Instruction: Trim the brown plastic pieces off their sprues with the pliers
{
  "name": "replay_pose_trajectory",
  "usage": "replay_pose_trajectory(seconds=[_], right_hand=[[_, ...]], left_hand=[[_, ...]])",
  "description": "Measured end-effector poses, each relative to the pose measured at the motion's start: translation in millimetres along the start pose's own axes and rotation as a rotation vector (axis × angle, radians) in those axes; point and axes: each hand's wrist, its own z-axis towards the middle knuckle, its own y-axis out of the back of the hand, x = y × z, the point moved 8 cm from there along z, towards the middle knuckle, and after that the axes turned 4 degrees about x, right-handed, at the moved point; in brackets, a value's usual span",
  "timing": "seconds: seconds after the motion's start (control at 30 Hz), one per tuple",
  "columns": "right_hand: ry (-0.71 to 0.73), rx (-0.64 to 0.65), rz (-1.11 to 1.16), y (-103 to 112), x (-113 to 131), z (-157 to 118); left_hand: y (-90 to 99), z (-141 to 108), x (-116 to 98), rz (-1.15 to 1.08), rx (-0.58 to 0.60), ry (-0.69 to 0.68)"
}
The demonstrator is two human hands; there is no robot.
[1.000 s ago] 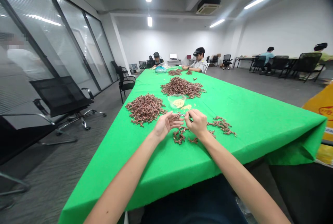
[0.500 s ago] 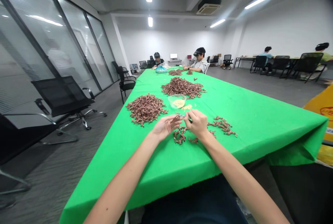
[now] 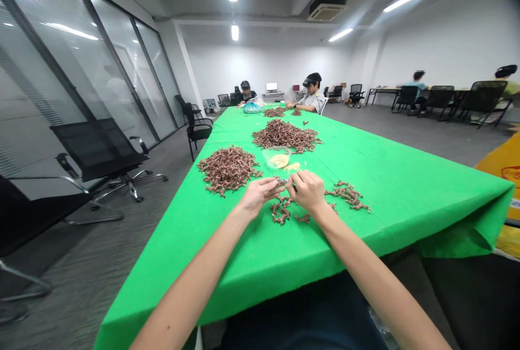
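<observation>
In the head view my left hand is closed, its fingertips pinching a small brown twig-like piece that is mostly hidden. My right hand is curled round a small silvery metal tool, whose tip meets the left fingertips; its exact kind is hidden. Just beyond the hands stands a clear plastic bowl with pale yellow grains or bits in it, and more pale bits lie beside it. Knobbly brown twig-like pieces lie under the hands, and a loose cluster is to the right.
A large heap of brown pieces lies left of the bowl and another heap behind it, on a green-covered table. Two people sit at its far end near a blue plastic bag. Black office chairs stand left.
My left fingers have drawn closer together around the piece. My right hand has barely moved, and the heaps and bowl stay as they were.
</observation>
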Motion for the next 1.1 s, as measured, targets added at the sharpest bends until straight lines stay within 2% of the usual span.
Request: replay_pose_trajectory(seconds=[0.17,0.33,0.73,1.1], right_hand=[[-0.035,-0.008,-0.026,0.7,1.4,0.1],[-0.076,-0.029,-0.035,0.4,2.8,-1.6],[-0.208,-0.044,0.119,-5.0,-1.4,-6.0],[-0.275,-0.059,0.144,-5.4,1.6,-7.3]], left_hand=[[-4.0,-3.0,4.4,-0.097,-0.046,-0.017],[-7.9,-4.5,5.9,-0.188,-0.043,-0.021],[-3.1,-0.6,4.1,-0.243,-0.054,-0.115],[0.0,-3.0,-0.3,-0.243,-0.168,-0.207]])
